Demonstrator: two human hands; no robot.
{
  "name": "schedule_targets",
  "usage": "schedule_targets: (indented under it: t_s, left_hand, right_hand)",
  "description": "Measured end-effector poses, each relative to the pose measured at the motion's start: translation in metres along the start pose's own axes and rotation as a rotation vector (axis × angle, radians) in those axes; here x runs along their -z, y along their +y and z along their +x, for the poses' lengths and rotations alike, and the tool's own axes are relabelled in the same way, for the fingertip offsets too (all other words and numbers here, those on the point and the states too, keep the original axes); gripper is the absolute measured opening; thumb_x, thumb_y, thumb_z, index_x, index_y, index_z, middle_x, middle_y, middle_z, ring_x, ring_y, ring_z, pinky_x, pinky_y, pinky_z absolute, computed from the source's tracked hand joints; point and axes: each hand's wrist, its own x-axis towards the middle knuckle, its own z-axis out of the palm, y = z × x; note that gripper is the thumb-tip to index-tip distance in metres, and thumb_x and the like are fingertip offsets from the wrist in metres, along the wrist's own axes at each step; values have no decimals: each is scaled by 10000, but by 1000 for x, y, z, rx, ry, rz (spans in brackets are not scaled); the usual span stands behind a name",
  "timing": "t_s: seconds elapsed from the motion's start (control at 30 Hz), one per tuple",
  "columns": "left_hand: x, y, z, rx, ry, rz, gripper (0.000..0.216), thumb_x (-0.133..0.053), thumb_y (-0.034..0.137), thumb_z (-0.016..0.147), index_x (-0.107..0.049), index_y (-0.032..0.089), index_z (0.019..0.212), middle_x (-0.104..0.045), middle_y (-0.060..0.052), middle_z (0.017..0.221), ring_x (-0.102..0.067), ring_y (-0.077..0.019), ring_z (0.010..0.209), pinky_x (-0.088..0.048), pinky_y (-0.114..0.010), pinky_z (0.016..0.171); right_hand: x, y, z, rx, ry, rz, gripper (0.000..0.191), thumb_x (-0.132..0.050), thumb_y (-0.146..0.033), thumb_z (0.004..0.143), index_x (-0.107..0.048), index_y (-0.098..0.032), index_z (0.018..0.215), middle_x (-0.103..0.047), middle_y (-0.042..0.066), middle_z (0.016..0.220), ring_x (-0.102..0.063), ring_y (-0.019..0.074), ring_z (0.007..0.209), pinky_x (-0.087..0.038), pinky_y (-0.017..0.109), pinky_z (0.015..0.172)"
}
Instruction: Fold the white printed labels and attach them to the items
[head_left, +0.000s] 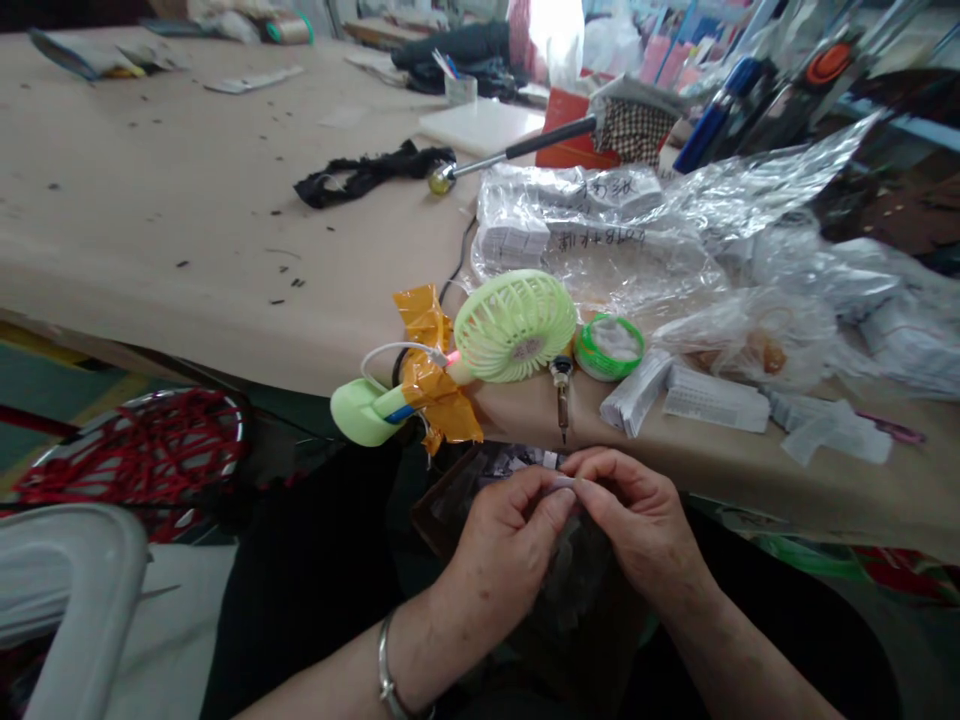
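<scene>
A small white slip (564, 482), perhaps a paper or fabric label, is pinched between the fingertips of both hands at the table's front edge. My left hand (517, 525) grips its left end with thumb and forefinger. Closed on the other end is my right hand (637, 515); the fingers hide most of the slip. Beneath the hands sits an open box (442, 500) with pale pieces and clear plastic inside. Just beyond, a soldering-iron-like tool (562, 400) has its thin tip pointing toward me over the edge.
A green fan (515, 325) is fixed to the edge with orange tape (442, 400). Right of it are a green-rimmed tub (610, 347), stacks of white labels (716, 398) and clear plastic bags (630, 260). A black-handled hammer-like tool (517, 150) lies farther back. A red-strapped stool (135, 460) stands left.
</scene>
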Motion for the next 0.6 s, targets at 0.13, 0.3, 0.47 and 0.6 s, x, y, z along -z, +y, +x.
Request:
schedule_targets:
  t_s: [0.13,0.3,0.47,0.6]
  left_hand:
    - [5,4,5,-79,61,103,129,-553,200,835,-678,167,824,-671,5,748,-581,-114,695,-450,-205,662]
    - [9,6,13,-187,116,253,139,-550,169,843,-689,173,839,-691,18,731,-598,-92,656,-448,-173,631]
    - [12,6,17,-248,129,335,148,-544,147,850,-689,177,839,-694,33,705,-592,-69,612,-439,-143,602]
    - [12,8,19,-284,141,371,143,-548,134,846,-681,173,813,-694,36,702,-594,-62,610,-435,-129,594]
  right_hand:
    - [-4,-7,8,67,28,-86,97,-593,-185,804,-618,-196,711,-651,-7,839,-596,99,751,-471,170,670]
    - [-4,-9,13,99,48,-183,76,-592,-200,806,-624,-195,737,-664,-6,824,-605,103,743,-472,180,686]
    - [-4,-9,17,144,62,-269,63,-586,-208,814,-631,-193,773,-671,-2,796,-607,109,722,-472,196,684]
    - [-4,-10,19,178,77,-291,65,-576,-199,817,-626,-193,775,-669,-3,765,-609,114,711,-473,202,672]
